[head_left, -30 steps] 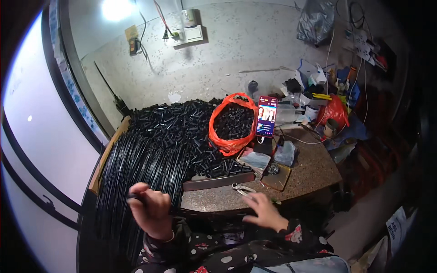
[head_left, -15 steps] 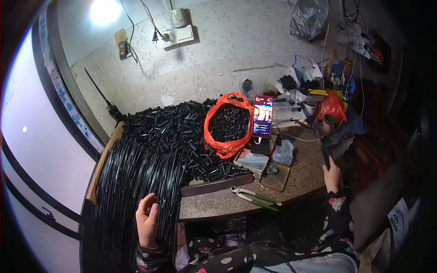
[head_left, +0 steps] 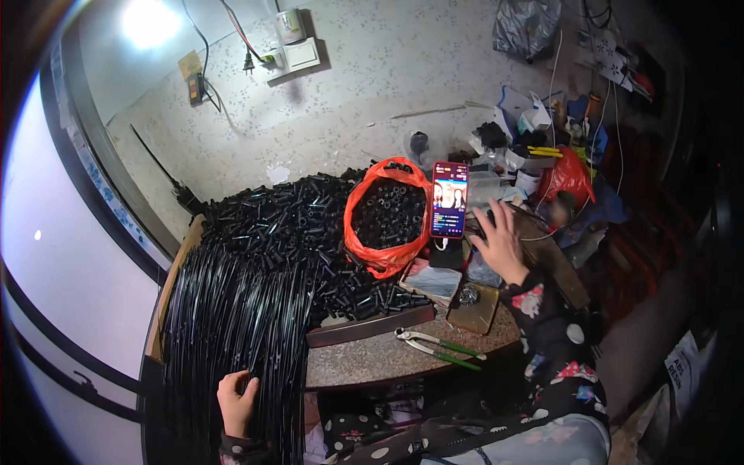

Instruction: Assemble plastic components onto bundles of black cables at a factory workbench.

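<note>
My right hand is stretched out, fingers spread, just right of an upright phone with a lit screen; whether a fingertip touches it I cannot tell. Nothing shows in this hand. My left hand hangs low at the front of a thick bundle of long thin black rods. Its fingers are loosely curled, the thumb slightly apart, and I see nothing held. Behind the rods lies a heap of short black tube-like pieces. An orange-red plastic bag, its mouth wide, holds more such pieces.
Green-handled pincers lie at the table's front edge. A dark low bar borders the heap. Near the phone are a shallow tray and a metal scourer. Clutter and a red bag fill the back right.
My right hand has moved left and away from me to beside the phone, its fingers now spread; the long dark thing at its fingers is gone from it. My left hand has dropped slightly lower.
</note>
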Motion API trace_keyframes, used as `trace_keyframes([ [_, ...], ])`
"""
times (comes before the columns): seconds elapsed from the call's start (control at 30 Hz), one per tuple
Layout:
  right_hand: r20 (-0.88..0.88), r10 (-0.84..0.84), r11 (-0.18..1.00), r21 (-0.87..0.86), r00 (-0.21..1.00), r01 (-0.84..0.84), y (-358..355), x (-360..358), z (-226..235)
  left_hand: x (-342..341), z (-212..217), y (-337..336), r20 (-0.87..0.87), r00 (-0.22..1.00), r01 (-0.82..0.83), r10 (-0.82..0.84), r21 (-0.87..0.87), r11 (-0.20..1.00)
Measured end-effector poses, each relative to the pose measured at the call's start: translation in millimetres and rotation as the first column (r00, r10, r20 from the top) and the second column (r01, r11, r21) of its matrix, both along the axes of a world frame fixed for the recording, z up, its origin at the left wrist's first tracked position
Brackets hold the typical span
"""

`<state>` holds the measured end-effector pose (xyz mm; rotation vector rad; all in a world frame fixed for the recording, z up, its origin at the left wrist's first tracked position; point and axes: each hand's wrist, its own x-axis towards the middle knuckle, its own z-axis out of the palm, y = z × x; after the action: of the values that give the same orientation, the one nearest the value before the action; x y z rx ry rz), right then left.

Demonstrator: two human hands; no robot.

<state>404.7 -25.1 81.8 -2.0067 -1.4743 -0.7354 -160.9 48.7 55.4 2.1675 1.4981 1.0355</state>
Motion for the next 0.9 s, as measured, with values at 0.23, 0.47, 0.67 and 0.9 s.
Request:
trace_keyframes([
  [0.23,0.112,-0.063,0.998,-0.021,0.992,0.065,50,3,-1,-14,-8,4,-0.073,0.994,-0.081,0.076,-0.061,0.995],
  [0.47,0.105,0.018,0.986,0.161,0.994,-0.035,41,1,3,-29,-24,19,-0.157,0.987,-0.046,0.043,-0.015,0.999],
  [0.67,0.042,0.103,0.972,0.206,0.994,-0.110,31,10,-8,-25,-52,34,-0.573,0.749,-0.085,0.331,0.413,0.907],
  [0.9,0.040,0.091,0.983,0.155,0.995,-0.097,32,11,-18,-30,-57,43,-0.677,0.702,-0.148,0.220,0.163,0.975],
])
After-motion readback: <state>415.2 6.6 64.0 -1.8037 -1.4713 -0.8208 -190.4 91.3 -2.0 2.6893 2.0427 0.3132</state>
